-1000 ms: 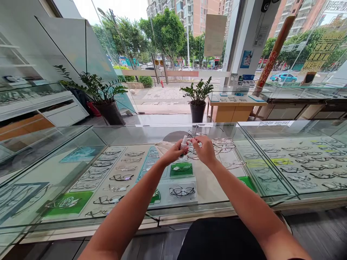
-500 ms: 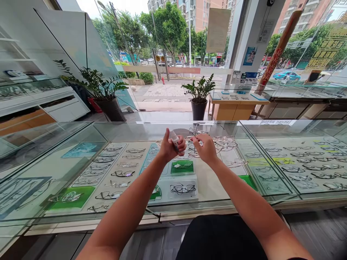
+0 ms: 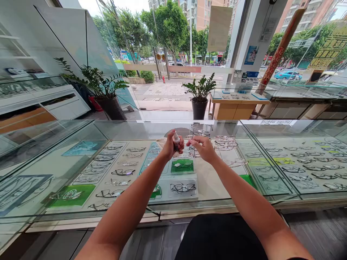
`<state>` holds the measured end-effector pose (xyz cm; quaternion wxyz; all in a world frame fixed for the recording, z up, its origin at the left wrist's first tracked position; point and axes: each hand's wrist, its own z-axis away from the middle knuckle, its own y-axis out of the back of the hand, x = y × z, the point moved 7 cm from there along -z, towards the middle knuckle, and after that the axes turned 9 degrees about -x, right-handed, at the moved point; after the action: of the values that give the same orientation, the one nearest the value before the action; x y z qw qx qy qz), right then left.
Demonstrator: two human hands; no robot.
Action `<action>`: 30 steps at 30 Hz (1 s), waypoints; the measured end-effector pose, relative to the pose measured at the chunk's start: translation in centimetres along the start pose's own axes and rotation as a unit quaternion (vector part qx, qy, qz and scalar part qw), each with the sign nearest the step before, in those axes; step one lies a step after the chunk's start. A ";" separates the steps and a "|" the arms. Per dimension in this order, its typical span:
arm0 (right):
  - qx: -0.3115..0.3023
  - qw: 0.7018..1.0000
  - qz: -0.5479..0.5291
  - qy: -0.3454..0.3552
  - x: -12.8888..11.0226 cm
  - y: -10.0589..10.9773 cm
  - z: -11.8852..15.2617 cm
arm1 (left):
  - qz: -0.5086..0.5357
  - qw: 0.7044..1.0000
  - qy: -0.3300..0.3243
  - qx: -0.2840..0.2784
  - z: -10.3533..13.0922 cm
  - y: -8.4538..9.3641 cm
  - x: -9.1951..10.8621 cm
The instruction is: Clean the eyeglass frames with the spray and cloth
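My left hand point(image 3: 172, 145) is closed around a small spray bottle point(image 3: 176, 138) with a white nozzle, its thumb up near the top. Close by on the right, my right hand point(image 3: 202, 146) pinches a thin-framed pair of eyeglasses point(image 3: 200, 130), apparently by one temple; the frame stands out beyond the fingers. Behind and below the left hand shows part of a pale cloth point(image 3: 162, 143). More eyeglasses point(image 3: 225, 141) with thin frames lie on the glass counter just right of my right hand. Both hands are above the counter.
The glass display counter point(image 3: 130, 126) spans the width before me, with rows of eyeglasses inside. A round grey patch point(image 3: 177, 131) shows behind the hands. Beyond stand potted plants point(image 3: 199, 108), a wooden display table point(image 3: 235, 110) and glass doors.
The spray bottle has turned more upright as my left hand shifts slightly right. My right hand has moved a little left, and the eyeglasses have swung so more of the frame shows.
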<state>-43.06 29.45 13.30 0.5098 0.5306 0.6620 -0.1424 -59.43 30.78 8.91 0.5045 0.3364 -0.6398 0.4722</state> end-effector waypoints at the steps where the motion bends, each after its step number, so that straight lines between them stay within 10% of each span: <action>1: -0.011 1.000 -0.015 -0.003 0.0 -0.1 0.0 | -0.007 1.000 0.003 0.004 -0.1 0.2 -0.2; 30: -0.047 0.993 -0.107 -0.016 1.1 0.2 -0.4 | -0.063 0.996 0.037 -0.051 -0.3 -0.2 -1.2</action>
<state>-43.00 30.43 12.67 0.5266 0.4302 0.7125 -0.1731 -58.86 30.91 7.84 0.5730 0.3327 -0.6214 0.4180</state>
